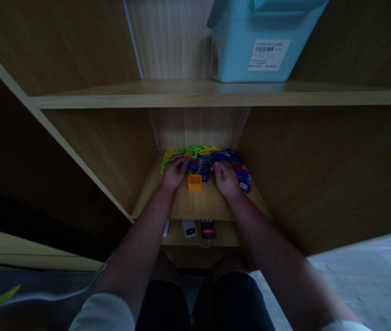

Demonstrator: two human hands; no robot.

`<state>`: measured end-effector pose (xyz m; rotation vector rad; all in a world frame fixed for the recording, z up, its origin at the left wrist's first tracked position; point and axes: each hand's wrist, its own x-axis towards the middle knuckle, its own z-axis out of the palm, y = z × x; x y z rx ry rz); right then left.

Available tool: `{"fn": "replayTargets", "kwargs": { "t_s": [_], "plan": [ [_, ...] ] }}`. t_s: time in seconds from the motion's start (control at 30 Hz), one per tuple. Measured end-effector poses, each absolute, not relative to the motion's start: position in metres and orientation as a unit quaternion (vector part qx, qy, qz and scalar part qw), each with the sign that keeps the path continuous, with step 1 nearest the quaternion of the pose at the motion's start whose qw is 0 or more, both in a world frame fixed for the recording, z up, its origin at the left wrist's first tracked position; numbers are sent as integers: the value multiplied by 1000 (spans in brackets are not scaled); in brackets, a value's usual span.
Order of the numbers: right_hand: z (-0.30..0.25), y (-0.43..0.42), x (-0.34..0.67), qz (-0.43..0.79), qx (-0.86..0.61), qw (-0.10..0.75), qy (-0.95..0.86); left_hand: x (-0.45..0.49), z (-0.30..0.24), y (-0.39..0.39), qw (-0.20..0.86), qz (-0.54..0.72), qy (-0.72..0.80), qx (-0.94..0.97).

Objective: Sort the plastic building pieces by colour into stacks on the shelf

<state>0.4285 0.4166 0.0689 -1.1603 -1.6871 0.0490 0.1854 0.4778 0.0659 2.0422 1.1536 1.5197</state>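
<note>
Along the back of the wooden shelf lies a spread of small plastic building pieces with toothed edges, yellow and green (193, 149) on the left, blue (228, 156) on the right, with some red among them. An orange open-topped cube (194, 183) made of such pieces stands between my hands, touched by neither. My left hand (175, 172) is closed at the left of the pile, its fingertips beside an orange piece (188, 156); whether it grips that piece is unclear. My right hand (226, 178) is closed over the blue and red pieces, and what its fingers hold is hidden.
A light blue bin (261, 50) with a white label stands on the shelf board (168, 94) above my hands. Cabinet side walls enclose both sides. On a lower ledge lie a white device (189, 228) with a cable and a dark box (208, 229).
</note>
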Motion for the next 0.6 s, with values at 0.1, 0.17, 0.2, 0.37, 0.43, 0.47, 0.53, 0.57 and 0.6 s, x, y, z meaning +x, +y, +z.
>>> {"fn": "replayTargets", "kwargs": {
  "t_s": [0.1, 0.17, 0.2, 0.37, 0.43, 0.47, 0.53, 0.57, 0.6],
  "plan": [
    [70, 416, 428, 17, -481, 518, -707, 185, 69, 475, 285, 596, 397, 637],
    [72, 414, 427, 10, -477, 513, -714, 185, 71, 474, 374, 615, 388, 575],
    [73, 413, 426, 6, -474, 511, -717, 184, 72, 472, 415, 621, 377, 548],
    [83, 402, 420, -25, -436, 517, -736, 179, 87, 459, 551, 609, 285, 494],
    [86, 396, 417, -43, -413, 518, -747, 178, 94, 452, 571, 600, 269, 492],
    [87, 393, 415, -52, -404, 516, -754, 177, 96, 449, 575, 596, 268, 493],
    [89, 387, 411, -65, -393, 501, -769, 176, 99, 442, 576, 588, 273, 498],
    [89, 385, 408, -70, -388, 490, -778, 176, 100, 439, 576, 584, 276, 501],
    [89, 383, 405, -75, -384, 478, -786, 175, 100, 437, 579, 582, 273, 501]
  ]
}}
